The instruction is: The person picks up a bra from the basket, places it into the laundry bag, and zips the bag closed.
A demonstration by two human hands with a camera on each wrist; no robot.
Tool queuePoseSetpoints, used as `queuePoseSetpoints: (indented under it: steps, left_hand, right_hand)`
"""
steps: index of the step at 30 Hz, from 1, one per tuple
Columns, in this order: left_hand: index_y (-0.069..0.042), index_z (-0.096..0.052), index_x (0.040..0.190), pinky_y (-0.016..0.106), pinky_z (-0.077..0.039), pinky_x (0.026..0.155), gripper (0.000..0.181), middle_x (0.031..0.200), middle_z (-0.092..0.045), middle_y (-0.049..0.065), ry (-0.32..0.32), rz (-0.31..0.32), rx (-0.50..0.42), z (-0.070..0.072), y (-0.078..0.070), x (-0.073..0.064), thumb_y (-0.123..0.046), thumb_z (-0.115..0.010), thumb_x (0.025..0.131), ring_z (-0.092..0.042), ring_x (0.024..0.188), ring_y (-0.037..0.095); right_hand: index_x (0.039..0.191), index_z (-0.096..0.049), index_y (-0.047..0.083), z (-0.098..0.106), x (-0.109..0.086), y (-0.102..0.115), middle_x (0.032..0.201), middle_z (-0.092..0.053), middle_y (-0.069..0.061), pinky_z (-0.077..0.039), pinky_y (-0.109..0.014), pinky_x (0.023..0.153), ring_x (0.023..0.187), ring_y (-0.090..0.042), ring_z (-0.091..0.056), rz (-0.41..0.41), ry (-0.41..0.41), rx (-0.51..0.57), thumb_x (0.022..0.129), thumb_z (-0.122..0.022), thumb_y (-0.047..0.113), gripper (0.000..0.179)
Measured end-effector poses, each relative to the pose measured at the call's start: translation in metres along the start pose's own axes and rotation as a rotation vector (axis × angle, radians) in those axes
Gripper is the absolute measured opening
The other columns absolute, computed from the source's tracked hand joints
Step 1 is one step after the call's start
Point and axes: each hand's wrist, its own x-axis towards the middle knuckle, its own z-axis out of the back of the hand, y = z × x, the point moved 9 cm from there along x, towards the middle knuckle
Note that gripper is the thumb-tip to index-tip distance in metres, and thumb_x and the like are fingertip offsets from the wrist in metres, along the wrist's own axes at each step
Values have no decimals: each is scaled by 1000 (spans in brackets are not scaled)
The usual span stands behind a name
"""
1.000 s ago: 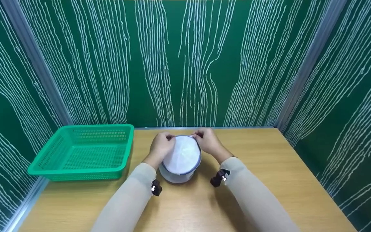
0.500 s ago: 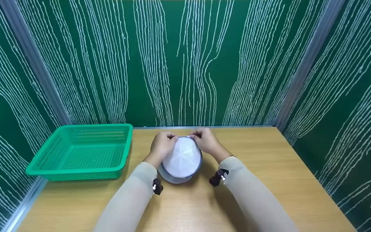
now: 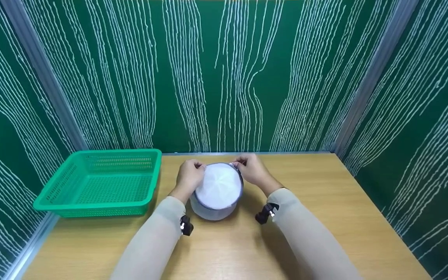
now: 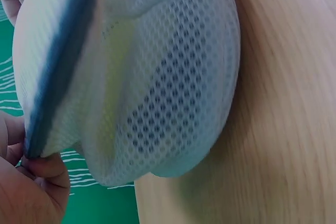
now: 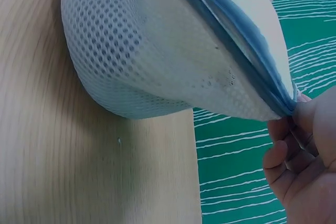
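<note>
A round white mesh laundry bag (image 3: 219, 186) with a dark blue edge band stands on the table between the hands. Its flat top tilts toward the head camera, and the bulging mesh side (image 4: 173, 72) shows below the band. My left hand (image 3: 190, 175) pinches the band at the far left. At the far right, the thumb and fingers of my right hand (image 3: 252, 171) pinch it too. In the right wrist view a narrow gap runs between two blue strips (image 5: 236, 40). A yellowish patch (image 4: 116, 72) shows through the mesh; what makes it cannot be told.
On the left of the wooden table (image 3: 305, 233) stands a green plastic basket (image 3: 148, 202) with slotted walls. Green panels with white wavy lines (image 3: 224, 77) close off the back and both sides. Dark wrist devices (image 3: 186, 225) sit on both sleeves.
My left hand first edged right, then moved back left. The bag's near edge dipped half a second ago and has risen again, showing more of the lower side. The right hand stays nearly still.
</note>
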Motion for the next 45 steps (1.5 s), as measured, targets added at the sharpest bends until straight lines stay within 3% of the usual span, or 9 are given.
queuePoseSetpoints:
  steps: [5,11,16,22,27,32,41,45]
  left_hand:
    - [-6,-79,123,49,-62,111,22,127,-78,13,-31,3,-16,5,7,0,-17,-60,117,-72,122,30]
    - [-2,-81,118,44,-64,93,21,123,-79,17,-80,-8,-59,12,14,-1,-12,-63,112,-73,109,30]
    - [-3,-79,123,45,-63,99,24,126,-77,17,-46,28,-82,9,17,-2,-16,-62,113,-71,114,30]
    - [-6,-77,129,46,-61,103,32,125,-76,13,27,54,51,4,14,-4,-27,-58,114,-70,117,28]
    - [-7,-78,134,48,-59,114,36,134,-77,14,32,2,135,1,0,-7,-28,-56,114,-72,130,32]
    - [-4,-73,145,51,-53,126,39,151,-70,17,65,-65,99,-7,-14,-6,-25,-54,118,-64,147,35]
    - [-5,-78,136,49,-54,124,30,143,-70,16,75,-227,114,-19,-39,-7,-18,-57,119,-66,141,34]
    - [-5,-79,129,48,-58,118,25,135,-72,15,68,-225,104,-20,-39,-5,-17,-60,119,-69,133,33]
  right_hand:
    - [109,-85,4,2,-1,-5,106,-83,-13,-64,-31,81,92,-20,-73,-5,2,10,111,-71,5,13]
    - [108,-83,-1,3,-1,-9,103,-82,-17,-69,-34,78,87,-20,-75,-13,1,66,110,-69,0,14]
    - [108,-82,0,2,-1,-10,109,-82,-17,-69,-36,81,92,-21,-74,-40,-14,47,111,-68,1,14]
    - [112,-82,2,-1,-1,-8,111,-82,-15,-66,-35,86,99,-23,-73,-42,-25,-40,112,-69,7,13]
    - [114,-82,3,-3,-1,-7,111,-82,-15,-68,-39,88,100,-25,-74,-62,-16,-49,113,-69,8,14]
    - [114,-83,4,-5,1,-5,112,-82,-14,-67,-37,88,100,-24,-73,-66,2,-45,113,-69,8,15]
    - [116,-82,7,-9,1,3,113,-80,-13,-68,-40,92,103,-25,-73,-66,32,-45,114,-68,9,15]
    - [116,-82,8,-10,0,2,114,-80,-12,-69,-40,94,105,-26,-75,-85,46,-33,114,-68,9,14]
